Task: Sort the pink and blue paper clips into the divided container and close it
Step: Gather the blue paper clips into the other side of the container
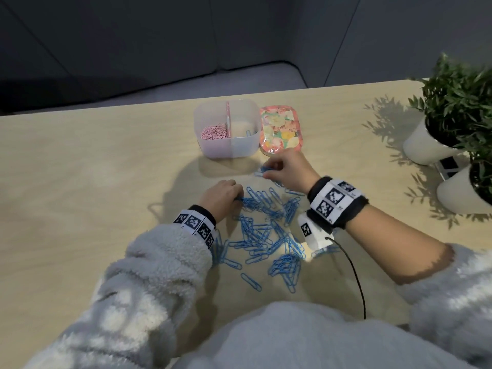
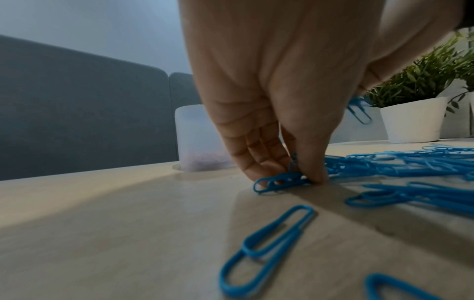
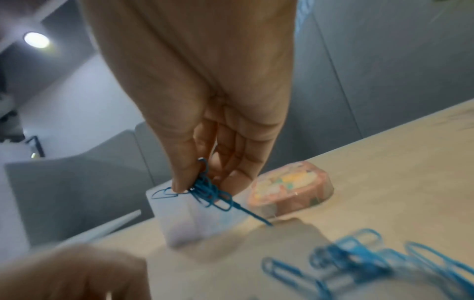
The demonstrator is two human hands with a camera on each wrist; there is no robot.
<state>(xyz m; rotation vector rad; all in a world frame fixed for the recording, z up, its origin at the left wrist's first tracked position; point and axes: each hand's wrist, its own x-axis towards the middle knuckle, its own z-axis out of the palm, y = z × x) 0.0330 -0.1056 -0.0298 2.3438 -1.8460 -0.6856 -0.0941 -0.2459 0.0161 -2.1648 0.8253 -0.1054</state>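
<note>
While the right hand [image 1: 288, 170] is pinching a bunch of blue clips [image 3: 209, 191], the container [image 1: 227, 129] is sitting just beyond its fingertips; the left hand [image 1: 221, 198] is pinching blue clips further back on the table [image 1: 106, 161].

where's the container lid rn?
Head view: the floral-patterned plastic lid lies on the wooden table, touching the right side of the translucent divided container, just beyond the right hand.
</note>
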